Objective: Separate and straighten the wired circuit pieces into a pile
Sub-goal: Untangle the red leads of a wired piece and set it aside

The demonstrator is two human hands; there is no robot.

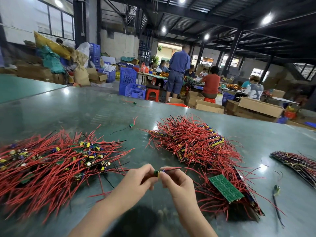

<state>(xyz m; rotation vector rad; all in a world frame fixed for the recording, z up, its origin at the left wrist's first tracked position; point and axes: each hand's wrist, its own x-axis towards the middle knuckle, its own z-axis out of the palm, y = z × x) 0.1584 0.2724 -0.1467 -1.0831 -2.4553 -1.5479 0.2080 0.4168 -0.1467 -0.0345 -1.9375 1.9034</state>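
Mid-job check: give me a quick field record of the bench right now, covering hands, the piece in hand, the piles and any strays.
left hand: pinches the small circuit piece from its left side
right hand: pinches the same piece from its right side
circuit piece: held above the table, between both hands, red wire trailing right
left pile: loose boards with red wires, spread out
middle pile: denser heap of wired boards
green board: lies on wires by the right hand
right bundle: dark stack at table edge
stray piece: alone, farther back
table: glossy green

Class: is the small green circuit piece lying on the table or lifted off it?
Lifted: both hands pinch the small green circuit piece above the glossy table.
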